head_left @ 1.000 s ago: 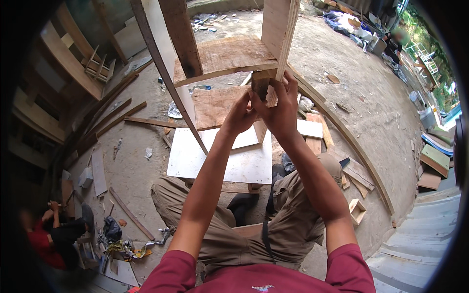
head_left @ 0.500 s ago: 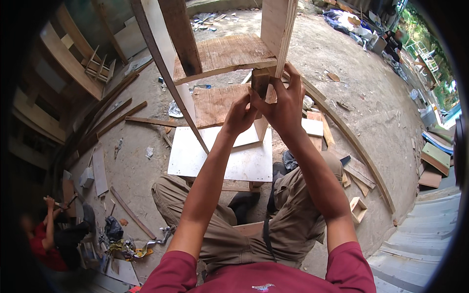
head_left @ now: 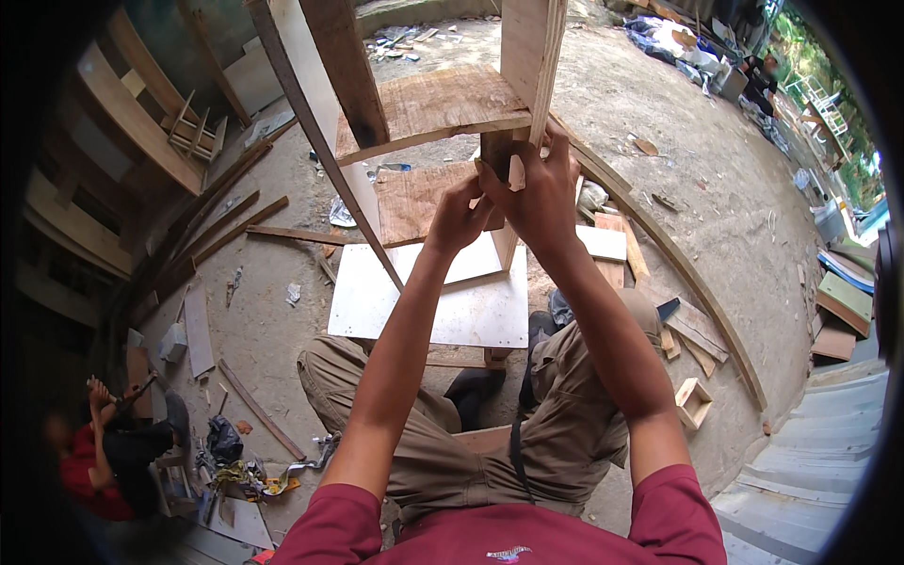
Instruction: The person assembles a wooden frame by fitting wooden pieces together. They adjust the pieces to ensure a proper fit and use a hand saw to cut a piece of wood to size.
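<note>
While we sit on the dirt floor (head_left: 659,122), our right hand (head_left: 541,193) and left hand (head_left: 459,218) both close around a short dark wooden block (head_left: 496,155), pressing it under the plywood shelf (head_left: 433,105) of the wooden frame just beyond our knees, above a white board (head_left: 433,306).

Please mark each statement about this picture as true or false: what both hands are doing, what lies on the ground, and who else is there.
1. Both hands grip a small wooden block under the plywood shelf. True.
2. The left hand rests on the person's knee. False: it is raised at the block, beside the right hand.
3. A white board lies on the ground in front of the knees. True.
4. Nobody else is in view. False: a person in red crouches at lower left.
</note>
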